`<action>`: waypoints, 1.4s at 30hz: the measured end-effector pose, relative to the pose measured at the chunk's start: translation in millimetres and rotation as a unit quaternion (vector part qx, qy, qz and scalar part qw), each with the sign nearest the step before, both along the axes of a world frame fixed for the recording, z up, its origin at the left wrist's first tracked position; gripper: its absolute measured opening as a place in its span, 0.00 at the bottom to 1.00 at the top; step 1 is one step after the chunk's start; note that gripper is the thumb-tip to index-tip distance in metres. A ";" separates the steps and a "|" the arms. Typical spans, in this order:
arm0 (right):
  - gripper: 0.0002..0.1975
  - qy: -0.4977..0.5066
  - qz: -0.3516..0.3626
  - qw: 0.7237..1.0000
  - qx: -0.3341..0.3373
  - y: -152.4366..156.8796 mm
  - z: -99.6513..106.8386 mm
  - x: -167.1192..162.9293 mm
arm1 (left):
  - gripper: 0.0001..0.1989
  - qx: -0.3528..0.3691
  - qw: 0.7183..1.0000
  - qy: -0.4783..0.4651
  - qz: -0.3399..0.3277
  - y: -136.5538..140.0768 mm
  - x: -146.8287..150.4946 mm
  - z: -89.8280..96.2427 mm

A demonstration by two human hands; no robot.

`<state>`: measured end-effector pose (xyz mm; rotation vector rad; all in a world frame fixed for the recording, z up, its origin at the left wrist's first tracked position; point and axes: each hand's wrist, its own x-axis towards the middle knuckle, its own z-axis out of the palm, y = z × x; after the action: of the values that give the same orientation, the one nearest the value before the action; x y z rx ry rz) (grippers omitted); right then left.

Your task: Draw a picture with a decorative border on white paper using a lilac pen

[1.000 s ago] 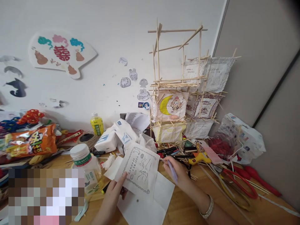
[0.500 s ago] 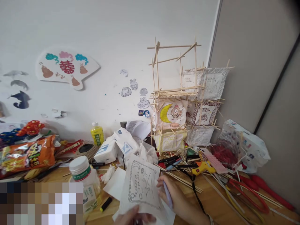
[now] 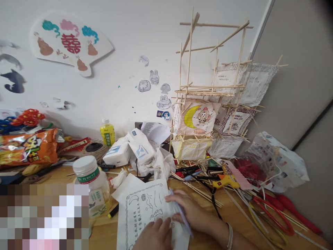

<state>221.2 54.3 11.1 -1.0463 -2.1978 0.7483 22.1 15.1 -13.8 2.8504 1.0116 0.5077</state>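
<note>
A sheet of paper with line drawings and handwriting inside a wavy border lies on the table in front of me, over other white sheets. My left hand rests on its lower part, fingers apart and slightly bent, holding nothing I can see. At the paper's right edge, my right hand grips a light purple pen, which slants with one end toward the drawing. Its lower end points down past the palm. Part of the drawing is hidden beneath my left hand.
Left stand a plastic bottle with a white lid and a black marker. Behind are tissue packs and a stick frame with drawn panels. A yellow glue gun, bamboo sticks and red-handled pliers lie right.
The paper, lifted and tilted before, now lies flat on the table. My left hand has moved from its lower edge onto its surface. The view has shifted; the pen stays in my right hand.
</note>
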 end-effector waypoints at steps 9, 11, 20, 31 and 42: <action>0.14 0.112 -0.100 0.988 0.022 -16.0 14.8 4.2 | 0.16 0.130 0.991 0.030 -0.027 0.3 -9.7 6.3; 0.14 0.123 -0.115 0.986 -0.018 -17.6 16.6 1.5 | 0.16 0.139 0.989 0.035 -0.024 -0.8 -7.4 2.7; 0.15 0.230 -0.178 0.940 -0.178 -14.2 8.3 -7.9 | 0.15 0.121 0.992 0.011 -0.011 -6.9 -4.8 8.5; 0.18 0.292 -0.213 0.923 -0.133 -6.9 4.0 -6.6 | 0.04 0.130 0.991 0.001 -0.021 -14.1 -4.0 0.2; 0.16 0.299 -0.209 0.927 -0.091 -4.7 1.9 -8.2 | 0.11 0.181 0.983 0.008 -0.013 -9.8 -5.7 6.6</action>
<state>213.0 49.6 13.1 -1.1380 -1.3525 0.9315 16.4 5.3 -7.1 3.1813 0.9701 0.7364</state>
